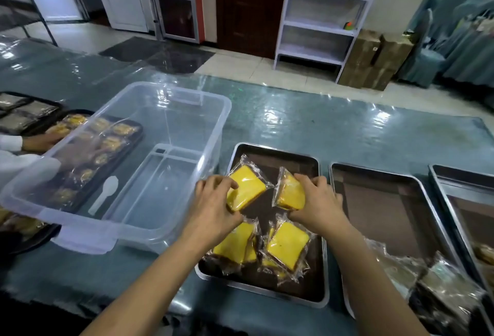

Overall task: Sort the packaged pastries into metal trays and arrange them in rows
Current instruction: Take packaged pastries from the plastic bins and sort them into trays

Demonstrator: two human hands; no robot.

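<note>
A long table (347,127) covered with shiny blue-green plastic fills the room's front, with a white shelf (320,15) and doors behind it. On the near edge stands a metal tray (322,228), and both hands work above it. The left hand (213,204) pinches one yellow pastry (247,188) in its clear wrapper, and the right hand (318,202) has its grip closed around a second pastry (291,194), which is tilted. Two more packed pastries (287,244) lie loose and crooked in the near half of this tray. A clear plastic box (165,111) stands just beside it on the left, and another metal tray (417,188) on the right. I judge the step is the arranging: next, both pastries should be laid flat, side by side, along the far edge of the tray to begin a straight row.
</note>
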